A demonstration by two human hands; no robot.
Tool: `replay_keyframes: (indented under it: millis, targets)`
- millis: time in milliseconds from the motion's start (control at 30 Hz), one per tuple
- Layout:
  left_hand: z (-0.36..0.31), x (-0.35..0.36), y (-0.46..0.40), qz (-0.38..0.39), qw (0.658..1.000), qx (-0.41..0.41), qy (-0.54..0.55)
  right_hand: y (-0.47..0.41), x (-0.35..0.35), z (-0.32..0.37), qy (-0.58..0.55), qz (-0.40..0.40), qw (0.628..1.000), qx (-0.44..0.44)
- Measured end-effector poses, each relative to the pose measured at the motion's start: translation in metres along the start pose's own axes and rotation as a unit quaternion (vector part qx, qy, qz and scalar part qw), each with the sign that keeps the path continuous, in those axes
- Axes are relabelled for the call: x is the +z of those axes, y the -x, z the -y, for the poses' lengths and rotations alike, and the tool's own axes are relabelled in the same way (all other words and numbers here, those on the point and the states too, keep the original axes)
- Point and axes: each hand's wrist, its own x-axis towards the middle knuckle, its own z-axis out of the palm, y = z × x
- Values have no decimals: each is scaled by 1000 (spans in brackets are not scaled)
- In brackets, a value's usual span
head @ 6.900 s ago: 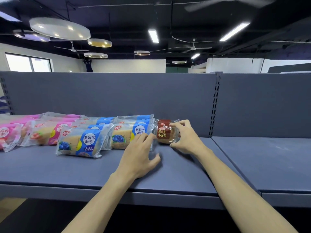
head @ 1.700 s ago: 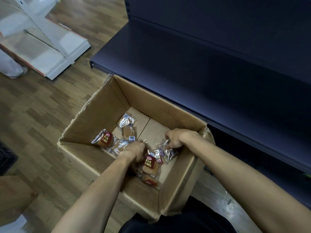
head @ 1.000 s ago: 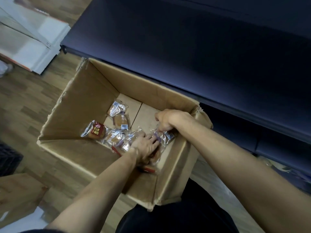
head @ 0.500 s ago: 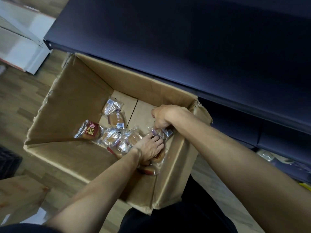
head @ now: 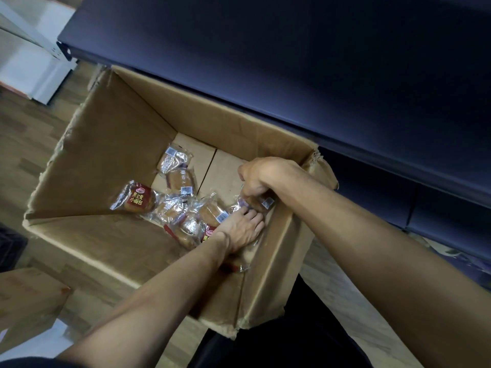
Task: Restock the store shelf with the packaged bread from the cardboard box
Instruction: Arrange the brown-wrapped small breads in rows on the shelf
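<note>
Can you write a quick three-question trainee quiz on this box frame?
1. True or false: both hands are inside the cardboard box.
2. Which hand grips a clear-wrapped packet near the box's right wall? A) left hand B) right hand C) neither
3. Fill in: the packet with the red label facing up lies nearest the box's ____ wall.

Key
1. True: the left hand rests on the pile of packets and the right hand is just above it.
2. B
3. left
</note>
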Motion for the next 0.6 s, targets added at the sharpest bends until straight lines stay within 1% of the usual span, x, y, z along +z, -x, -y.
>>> replay_keyframes:
  millis: [100, 167, 233, 333, 433, 533, 600]
  targets:
    - [17, 1, 7, -15, 999, -30, 32, -4, -2, -1, 14, 2, 1000, 2]
    - [28, -2, 18, -6, 997, -53, 52, -7, -1, -3, 24, 1, 1000, 2]
    - [39, -7, 30, 19, 991, -107, 74, -7, -1, -2, 25, 6, 1000, 5]
    - [55, -12, 48, 65, 979, -175, 79, -11, 1, -4, 30, 4, 1000, 10]
    - [70, -18, 67, 95, 964, -227, 98, -15, 3, -6, 34, 9, 999, 20]
    - [82, -21, 88, 83, 956, -264, 98, -14, 3, -7, 39, -2, 999, 9]
    - [87, -23, 103, 61, 955, -273, 102, -9, 2, -8, 37, -39, 998, -18]
